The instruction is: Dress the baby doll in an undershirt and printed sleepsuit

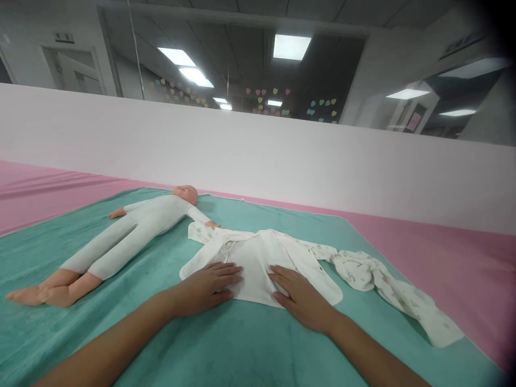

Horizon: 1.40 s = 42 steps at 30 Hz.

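Note:
My left hand (205, 287) lies flat on the left part of a white baby garment (258, 263), and my right hand (298, 298) rests flat on its right part. Neither hand grips the cloth. The garment is spread on a teal plush mat (250, 344), with a small printed section (201, 232) at its far end. A printed white cloth section (387, 285) stretches away to the right, joined to the garment as far as I can tell. To the left, a baby doll (137, 236) in a white bodysuit lies on its back, bare feet toward me.
Pink sheeting (443, 252) surrounds the teal mat, and a tall white panel (242, 156) stands behind it. Beyond the panel are a glass partition with heart-shaped stickers (270, 99), ceiling lights and a doorway.

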### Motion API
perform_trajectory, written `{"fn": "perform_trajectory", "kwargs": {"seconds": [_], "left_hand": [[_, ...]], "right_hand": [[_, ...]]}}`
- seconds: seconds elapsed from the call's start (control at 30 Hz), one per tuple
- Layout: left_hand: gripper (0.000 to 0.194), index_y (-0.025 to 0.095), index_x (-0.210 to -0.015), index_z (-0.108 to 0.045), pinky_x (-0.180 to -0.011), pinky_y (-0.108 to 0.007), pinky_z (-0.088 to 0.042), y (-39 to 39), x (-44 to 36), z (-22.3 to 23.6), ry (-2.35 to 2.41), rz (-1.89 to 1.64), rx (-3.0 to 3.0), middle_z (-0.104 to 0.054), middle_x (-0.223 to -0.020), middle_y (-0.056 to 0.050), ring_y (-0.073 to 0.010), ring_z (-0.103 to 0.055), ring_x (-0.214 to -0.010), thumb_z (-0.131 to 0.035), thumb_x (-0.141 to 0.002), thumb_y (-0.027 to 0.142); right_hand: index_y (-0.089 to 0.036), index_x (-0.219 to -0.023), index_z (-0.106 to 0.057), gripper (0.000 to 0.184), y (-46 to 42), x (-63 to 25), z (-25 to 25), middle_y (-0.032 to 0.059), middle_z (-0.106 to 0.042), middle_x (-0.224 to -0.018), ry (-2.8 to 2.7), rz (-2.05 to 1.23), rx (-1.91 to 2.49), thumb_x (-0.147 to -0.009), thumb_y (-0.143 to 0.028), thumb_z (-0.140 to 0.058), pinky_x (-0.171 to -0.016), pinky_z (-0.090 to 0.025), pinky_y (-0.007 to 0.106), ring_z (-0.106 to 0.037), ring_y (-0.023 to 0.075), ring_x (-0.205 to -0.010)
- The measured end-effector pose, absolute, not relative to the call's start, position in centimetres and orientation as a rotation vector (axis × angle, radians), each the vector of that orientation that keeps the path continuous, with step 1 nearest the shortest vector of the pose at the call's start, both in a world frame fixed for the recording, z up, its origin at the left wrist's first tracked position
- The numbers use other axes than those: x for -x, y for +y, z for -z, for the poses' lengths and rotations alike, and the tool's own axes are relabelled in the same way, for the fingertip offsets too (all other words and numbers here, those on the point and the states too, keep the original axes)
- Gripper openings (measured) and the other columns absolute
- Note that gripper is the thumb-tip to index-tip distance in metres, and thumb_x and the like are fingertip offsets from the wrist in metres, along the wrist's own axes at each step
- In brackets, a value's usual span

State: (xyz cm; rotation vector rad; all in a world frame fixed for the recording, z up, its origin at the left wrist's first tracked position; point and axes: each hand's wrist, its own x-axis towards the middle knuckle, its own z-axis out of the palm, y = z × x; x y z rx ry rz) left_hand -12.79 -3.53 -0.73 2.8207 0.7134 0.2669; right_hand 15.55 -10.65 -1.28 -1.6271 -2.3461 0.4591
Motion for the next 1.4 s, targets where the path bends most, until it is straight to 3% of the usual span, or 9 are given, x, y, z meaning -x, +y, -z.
{"fn": "perform_trajectory", "kwargs": {"seconds": [1.4], "left_hand": [[0.044,0.033,-0.133,-0.035,-0.107,-0.039,-0.025,-3.44,12.93,0.74,0.696,-0.267,-2.848,-0.033,-0.141,0.003,-0.0201,-0.031,-0.129,-0.033,-0.09,0.043]], "right_hand": [[-0.033,-0.136,-0.028,0.054,-10.5,-15.56,1.38,-0.006,-0.024,-0.144,-2.345,-0.465,1.633,-0.087,-0.056,-0.024,-0.109,-0.02,0.04,-0.021,0.0211,-0.132]]}}
